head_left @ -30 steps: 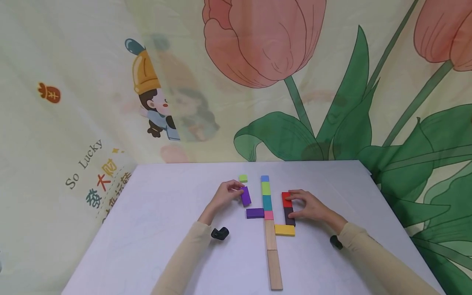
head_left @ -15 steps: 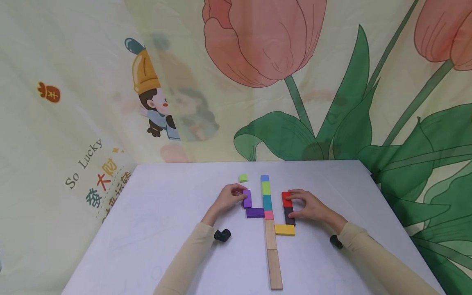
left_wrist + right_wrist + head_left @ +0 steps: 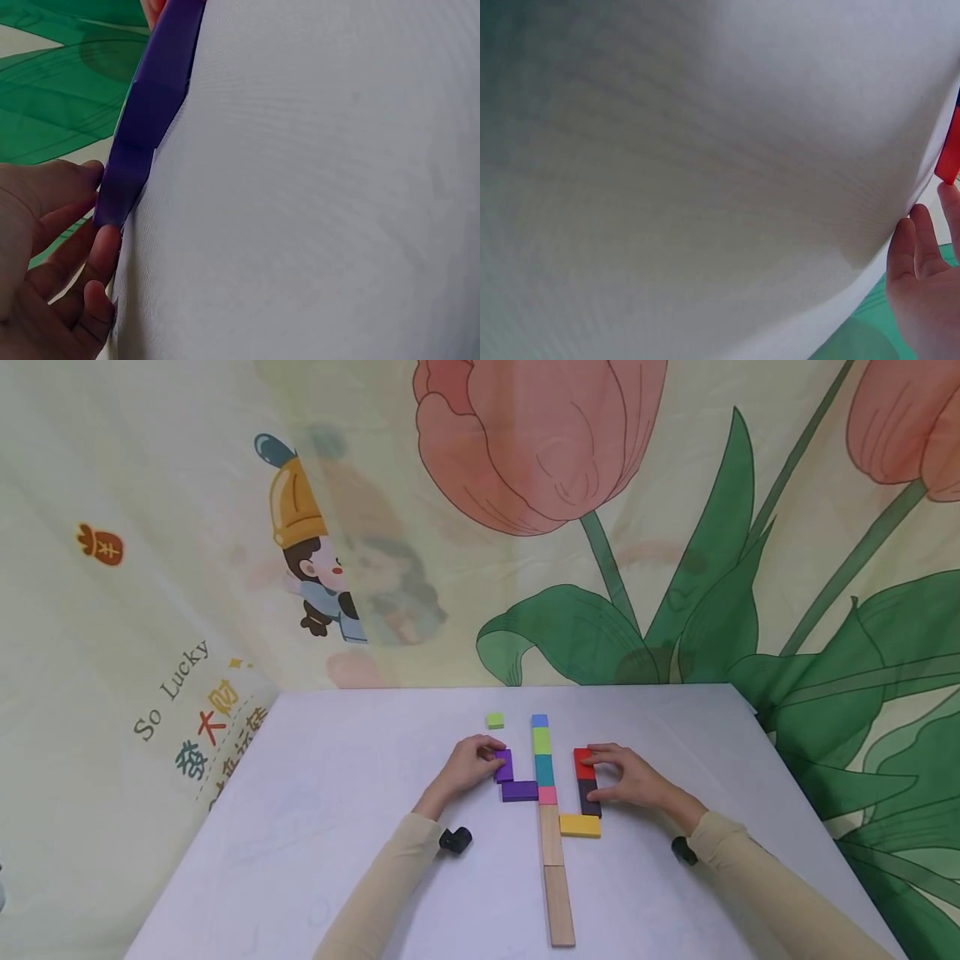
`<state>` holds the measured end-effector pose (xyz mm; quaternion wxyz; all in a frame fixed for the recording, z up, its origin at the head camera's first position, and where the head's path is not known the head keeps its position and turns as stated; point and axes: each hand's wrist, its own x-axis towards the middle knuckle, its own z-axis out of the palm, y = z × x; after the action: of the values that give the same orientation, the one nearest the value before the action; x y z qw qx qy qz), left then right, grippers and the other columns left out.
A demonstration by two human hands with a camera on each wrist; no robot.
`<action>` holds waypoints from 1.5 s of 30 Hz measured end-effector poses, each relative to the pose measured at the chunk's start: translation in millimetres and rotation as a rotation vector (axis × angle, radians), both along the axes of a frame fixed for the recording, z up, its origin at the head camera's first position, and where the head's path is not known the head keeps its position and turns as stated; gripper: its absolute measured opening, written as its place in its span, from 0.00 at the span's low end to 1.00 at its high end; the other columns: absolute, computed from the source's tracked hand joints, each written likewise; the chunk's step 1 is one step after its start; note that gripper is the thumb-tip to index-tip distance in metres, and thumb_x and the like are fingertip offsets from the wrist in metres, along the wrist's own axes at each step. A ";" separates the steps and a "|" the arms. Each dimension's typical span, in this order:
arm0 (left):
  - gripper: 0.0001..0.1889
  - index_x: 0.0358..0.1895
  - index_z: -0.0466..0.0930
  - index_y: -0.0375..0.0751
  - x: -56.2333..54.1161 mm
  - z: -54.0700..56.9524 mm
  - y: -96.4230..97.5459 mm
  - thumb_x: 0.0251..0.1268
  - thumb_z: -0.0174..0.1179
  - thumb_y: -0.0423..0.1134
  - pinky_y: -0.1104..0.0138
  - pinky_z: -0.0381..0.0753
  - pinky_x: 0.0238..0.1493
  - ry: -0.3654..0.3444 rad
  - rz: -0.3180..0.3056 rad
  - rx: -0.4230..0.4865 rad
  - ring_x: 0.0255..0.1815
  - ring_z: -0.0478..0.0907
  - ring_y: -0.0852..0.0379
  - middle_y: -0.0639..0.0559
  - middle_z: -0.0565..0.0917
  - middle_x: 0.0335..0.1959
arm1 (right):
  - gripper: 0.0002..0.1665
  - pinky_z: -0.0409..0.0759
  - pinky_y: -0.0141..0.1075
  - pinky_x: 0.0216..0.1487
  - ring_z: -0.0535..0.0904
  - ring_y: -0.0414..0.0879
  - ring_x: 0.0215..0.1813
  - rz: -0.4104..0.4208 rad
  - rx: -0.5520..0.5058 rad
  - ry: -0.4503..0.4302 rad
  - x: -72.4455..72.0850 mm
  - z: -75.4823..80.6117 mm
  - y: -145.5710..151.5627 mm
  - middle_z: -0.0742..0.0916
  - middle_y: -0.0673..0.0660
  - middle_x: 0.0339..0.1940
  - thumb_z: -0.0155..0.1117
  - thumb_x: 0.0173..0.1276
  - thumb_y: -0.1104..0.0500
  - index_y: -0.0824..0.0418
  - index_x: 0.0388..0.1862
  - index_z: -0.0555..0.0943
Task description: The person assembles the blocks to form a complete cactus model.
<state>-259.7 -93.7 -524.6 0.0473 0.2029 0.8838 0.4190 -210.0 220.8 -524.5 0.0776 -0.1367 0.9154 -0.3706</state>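
Observation:
My left hand [image 3: 467,764] pinches a purple wooden block [image 3: 506,764] by its far end; the block's near end meets the left part of a second purple block [image 3: 519,792] lying crosswise. In the left wrist view, thumb and fingertips sit on either side of the purple end [image 3: 124,184]. My right hand [image 3: 636,781] rests at two blocks standing in line, with a fingertip on the red block [image 3: 581,760] and the thumb beside the black block [image 3: 589,807]. Its fingers look fairly straight in the right wrist view, one tip at the red end [image 3: 950,154].
Between the hands runs a column: blue, green [image 3: 542,741], teal [image 3: 543,770] and pink [image 3: 547,796] blocks, then two plain wooden ones [image 3: 558,906]. A yellow block [image 3: 580,826] joins it on the right. One small green block [image 3: 495,720] lies apart, at the back left.
My left hand has brought the tilted purple block nearer and straightened it, so it now meets the crosswise purple block. The right hand stays in place.

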 end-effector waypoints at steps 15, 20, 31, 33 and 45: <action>0.31 0.58 0.77 0.44 7.6 0.1 -5.6 0.49 0.73 0.49 0.63 0.77 0.54 0.023 -0.123 -0.077 0.49 0.77 0.55 0.49 0.81 0.53 | 0.34 0.69 0.65 0.65 0.60 0.66 0.73 -0.004 -0.005 -0.010 -0.8 -0.9 1.4 0.72 0.64 0.70 0.79 0.50 0.50 0.54 0.58 0.81; 0.47 0.66 0.69 0.45 12.6 -0.7 -9.5 0.38 0.76 0.58 0.61 0.75 0.61 0.136 -0.254 -0.260 0.56 0.72 0.56 0.51 0.75 0.62 | 0.34 0.70 0.65 0.64 0.61 0.66 0.73 0.002 -0.002 -0.004 -1.1 -1.5 1.9 0.72 0.64 0.70 0.79 0.50 0.50 0.54 0.57 0.82; 0.46 0.67 0.68 0.44 14.0 4.8 -9.4 0.41 0.76 0.53 0.60 0.76 0.61 0.119 -0.258 -0.267 0.56 0.72 0.56 0.50 0.76 0.59 | 0.34 0.69 0.65 0.65 0.61 0.65 0.73 0.007 0.003 0.001 -2.6 -3.2 2.7 0.72 0.63 0.70 0.79 0.50 0.49 0.54 0.58 0.82; 0.45 0.67 0.68 0.45 14.0 4.9 -9.3 0.41 0.76 0.53 0.61 0.76 0.61 0.122 -0.256 -0.275 0.56 0.72 0.56 0.51 0.76 0.59 | 0.34 0.69 0.65 0.65 0.61 0.65 0.73 0.003 0.004 -0.002 -2.7 -2.7 2.5 0.72 0.63 0.70 0.79 0.50 0.49 0.53 0.58 0.82; 0.45 0.67 0.68 0.45 14.2 4.0 -9.8 0.41 0.76 0.54 0.60 0.75 0.62 0.121 -0.272 -0.233 0.57 0.73 0.55 0.50 0.75 0.62 | 0.34 0.68 0.66 0.65 0.61 0.66 0.73 0.010 0.000 -0.005 -1.9 -2.0 2.6 0.72 0.64 0.70 0.79 0.49 0.49 0.55 0.57 0.82</action>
<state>-245.5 -103.6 -520.6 0.0736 0.3383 0.8920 0.2906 -211.9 223.4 -526.5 0.0817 -0.1401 0.9146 -0.3704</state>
